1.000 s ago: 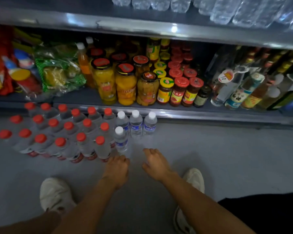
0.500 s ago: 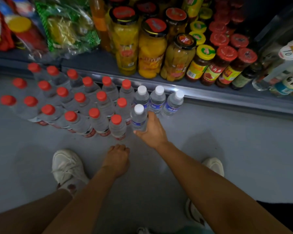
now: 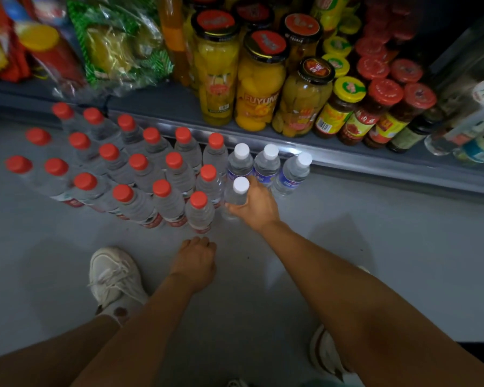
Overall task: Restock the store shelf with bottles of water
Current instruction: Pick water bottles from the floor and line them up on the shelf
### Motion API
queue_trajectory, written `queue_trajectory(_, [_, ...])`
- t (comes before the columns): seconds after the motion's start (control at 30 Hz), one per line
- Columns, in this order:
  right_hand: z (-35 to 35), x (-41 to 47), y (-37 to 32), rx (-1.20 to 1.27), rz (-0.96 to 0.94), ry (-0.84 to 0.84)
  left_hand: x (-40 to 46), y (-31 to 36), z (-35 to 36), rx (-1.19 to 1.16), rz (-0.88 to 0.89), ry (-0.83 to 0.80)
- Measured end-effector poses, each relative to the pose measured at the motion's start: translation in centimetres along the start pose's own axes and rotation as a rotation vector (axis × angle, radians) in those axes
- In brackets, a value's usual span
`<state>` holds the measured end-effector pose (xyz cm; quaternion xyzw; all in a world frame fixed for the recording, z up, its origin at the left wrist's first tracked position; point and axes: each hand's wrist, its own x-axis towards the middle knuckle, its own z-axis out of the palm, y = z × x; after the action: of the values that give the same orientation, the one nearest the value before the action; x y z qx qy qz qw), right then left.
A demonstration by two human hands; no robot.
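Several red-capped water bottles (image 3: pixel 162 196) stand packed together on the grey floor at the left. To their right stand white-capped bottles with blue labels: three in a row (image 3: pixel 268 166) by the shelf edge and one in front (image 3: pixel 237 194). My right hand (image 3: pixel 256 205) grips that front white-capped bottle around its body. My left hand (image 3: pixel 195 261) hovers low over the floor just below the red-capped bottles, fingers loosely curled and holding nothing.
The bottom shelf (image 3: pixel 347 160) behind the bottles carries jars of yellow fruit (image 3: pixel 259 82), red- and yellow-lidded sauce jars (image 3: pixel 375 110), snack bags (image 3: pixel 118 48) and glass bottles at the right. My white shoes (image 3: pixel 113 277) stand on the floor (image 3: pixel 389 247).
My right hand reached forward and took hold of the front white-capped bottle. The view tilted down and closer to the floor. My left hand stayed low near the red-capped bottles.
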<state>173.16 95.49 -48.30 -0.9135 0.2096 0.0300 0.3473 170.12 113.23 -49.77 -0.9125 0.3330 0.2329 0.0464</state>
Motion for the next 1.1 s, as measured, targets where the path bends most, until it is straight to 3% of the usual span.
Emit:
queue_trajectory(0.4, [-13.1,-5.4,-1.9,0.04,-0.08,0.068,-2.9,2.5,-9.4,0.023,0.026,0.255])
queue_trajectory(0.9, [-37.7,-6.4,-12.2,0.088,-0.373,0.299,-3.4,8.4,-36.6,0.11,0.197,0.838])
queue_trajectory(1.1, [-47.2,-3.3,-15.7,0.172,-0.458,0.38,-1.7,10.3,-45.9,0.131,0.238,0.959])
